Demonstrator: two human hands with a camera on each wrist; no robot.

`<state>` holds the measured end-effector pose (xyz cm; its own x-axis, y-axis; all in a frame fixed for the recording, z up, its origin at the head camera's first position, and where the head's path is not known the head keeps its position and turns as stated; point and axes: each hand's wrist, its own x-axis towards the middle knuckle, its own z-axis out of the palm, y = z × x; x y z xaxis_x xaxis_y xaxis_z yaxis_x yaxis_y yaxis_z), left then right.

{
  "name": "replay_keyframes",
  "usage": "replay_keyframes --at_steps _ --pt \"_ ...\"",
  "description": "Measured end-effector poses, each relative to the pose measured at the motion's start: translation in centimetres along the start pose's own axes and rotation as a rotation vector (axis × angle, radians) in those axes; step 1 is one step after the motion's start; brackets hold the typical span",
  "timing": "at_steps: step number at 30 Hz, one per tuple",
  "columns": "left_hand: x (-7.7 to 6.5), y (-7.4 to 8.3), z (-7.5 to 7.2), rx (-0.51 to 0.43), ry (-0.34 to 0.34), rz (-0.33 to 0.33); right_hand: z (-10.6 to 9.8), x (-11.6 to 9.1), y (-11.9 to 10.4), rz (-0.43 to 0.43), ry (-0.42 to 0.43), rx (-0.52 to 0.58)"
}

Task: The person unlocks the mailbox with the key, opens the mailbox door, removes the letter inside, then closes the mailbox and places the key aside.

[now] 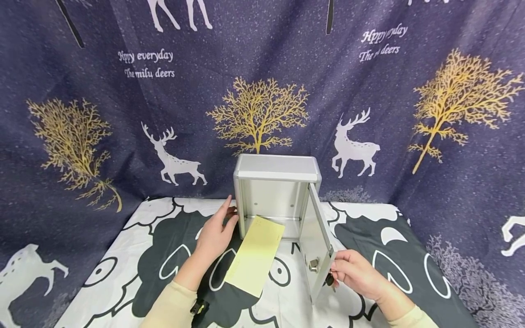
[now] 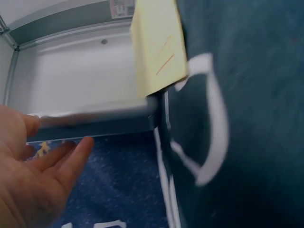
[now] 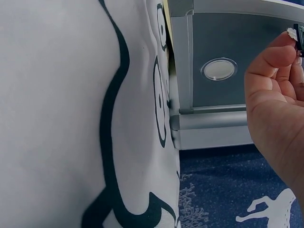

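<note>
A small metal box (image 1: 279, 167) stands upright, its door (image 1: 317, 246) swung open toward the front right. A lock (image 1: 313, 265) shows on the door's inner face. An envelope-like piece of yellow paper (image 1: 256, 257) leans out of the box onto the cloth; red marks show on it in the left wrist view. My left hand (image 1: 217, 232) is at the box's left side, thumb by the front rim (image 2: 95, 114), fingers extended along the outside. At the door's outer edge, my right hand (image 1: 354, 273) pinches a black-headed key (image 1: 329, 279), partly hidden by my fingers.
A cloth (image 1: 295, 314) with white and dark cartoon shapes covers the table. Close behind the box hangs a dark blue curtain (image 1: 262, 54) printed with deer and trees. The door's outside has an oval window (image 3: 219, 69). A label (image 2: 122, 8) shows on the box.
</note>
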<state>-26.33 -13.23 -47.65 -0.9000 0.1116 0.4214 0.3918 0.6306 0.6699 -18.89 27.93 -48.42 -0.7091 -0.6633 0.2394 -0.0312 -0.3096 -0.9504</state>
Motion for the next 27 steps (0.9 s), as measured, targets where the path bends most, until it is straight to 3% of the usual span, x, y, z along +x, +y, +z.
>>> replay_keyframes --at_steps 4,9,12,15,21,27 --pt "-0.2 0.3 -0.9 0.12 0.089 0.098 0.0 -0.1 -0.1 0.003 0.006 -0.009" --pt "-0.7 0.7 -1.3 0.208 0.114 0.327 -0.1 -0.2 -0.1 0.005 0.007 -0.024" --pt "-1.0 1.0 -1.3 0.244 0.083 0.464 -0.2 -0.2 0.0 0.005 0.006 -0.024" --pt "-1.3 1.0 -1.1 0.274 0.033 0.558 -0.3 -0.2 0.0 0.003 0.004 -0.02" --pt "-1.5 0.8 -0.1 0.321 -0.1 0.638 -0.3 0.0 0.1 -0.007 -0.004 -0.007" --pt "-1.4 0.4 0.4 0.409 -0.186 0.726 -0.2 0.0 0.0 -0.012 -0.014 0.002"
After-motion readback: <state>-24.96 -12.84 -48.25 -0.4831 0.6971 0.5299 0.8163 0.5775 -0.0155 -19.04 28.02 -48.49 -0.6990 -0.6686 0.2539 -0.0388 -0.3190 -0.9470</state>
